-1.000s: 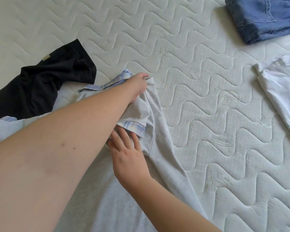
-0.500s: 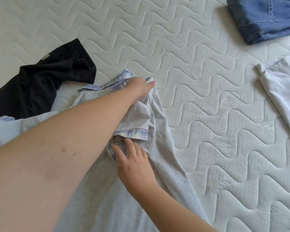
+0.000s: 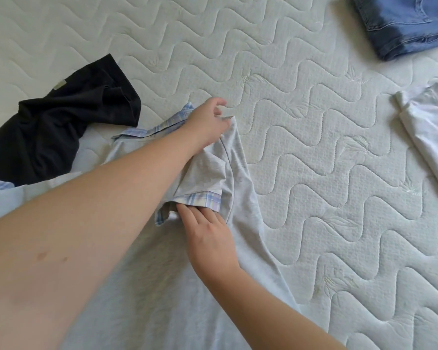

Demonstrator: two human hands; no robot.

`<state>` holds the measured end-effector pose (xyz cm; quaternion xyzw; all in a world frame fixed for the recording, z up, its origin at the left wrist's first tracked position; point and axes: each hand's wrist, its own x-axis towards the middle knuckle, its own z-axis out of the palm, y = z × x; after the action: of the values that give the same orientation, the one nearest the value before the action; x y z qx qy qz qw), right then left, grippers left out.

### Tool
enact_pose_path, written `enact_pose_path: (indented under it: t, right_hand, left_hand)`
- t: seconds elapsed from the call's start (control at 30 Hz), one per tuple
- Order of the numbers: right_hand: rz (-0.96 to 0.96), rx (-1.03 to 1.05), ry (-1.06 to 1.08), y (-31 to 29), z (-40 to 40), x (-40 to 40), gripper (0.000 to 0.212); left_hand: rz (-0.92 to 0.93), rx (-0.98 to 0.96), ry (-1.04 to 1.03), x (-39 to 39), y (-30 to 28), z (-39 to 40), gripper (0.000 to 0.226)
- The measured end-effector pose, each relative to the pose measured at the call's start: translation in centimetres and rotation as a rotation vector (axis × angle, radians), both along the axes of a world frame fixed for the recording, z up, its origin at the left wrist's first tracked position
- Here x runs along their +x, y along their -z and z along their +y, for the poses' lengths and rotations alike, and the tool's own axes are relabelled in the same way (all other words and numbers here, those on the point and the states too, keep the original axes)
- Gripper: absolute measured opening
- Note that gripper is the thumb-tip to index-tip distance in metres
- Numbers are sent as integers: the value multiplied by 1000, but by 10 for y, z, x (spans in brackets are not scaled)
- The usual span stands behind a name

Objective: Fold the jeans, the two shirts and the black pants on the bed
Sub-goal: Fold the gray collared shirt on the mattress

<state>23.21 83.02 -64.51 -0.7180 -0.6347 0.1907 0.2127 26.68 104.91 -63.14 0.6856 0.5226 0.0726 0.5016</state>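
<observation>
From the head camera, a soft grey shirt (image 3: 147,286) lies spread flat on the bed (image 3: 314,198); it has a checked blue and white collar and the same checked band on the short sleeve (image 3: 200,178); the sleeve is folded in over the body of the shirt. The left hand (image 3: 208,121) reaches far across and pinches the shoulder corner of the shirt, with its fingers curled on the cloth. The right hand (image 3: 210,238) lies flat on the shirt with straight fingers; the fingertips touch the checked sleeve band.

The black pants (image 3: 61,130) sit in a crumpled, wrinkly heap at the left, touching the grey shirt's far edge; a small pale tag shows on them. The jeans (image 3: 402,24) are thick blue cloth, folded into a neat block at the top right, well apart from the hands. The white shirt (image 3: 430,127) is thin and smooth and lies at the right edge, partly out of view.

The bed has a pale, puffy cover stitched in wavy lines with little leaf shapes; nothing of the room shows past it.
</observation>
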Motion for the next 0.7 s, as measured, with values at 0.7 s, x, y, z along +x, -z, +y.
enact_pose_path:
  t: [0.7]
  right_hand:
    - [-292,-176,248,14,-135,35,87]
  left_hand:
    - [86,544,-144,-76,-28,-111,14]
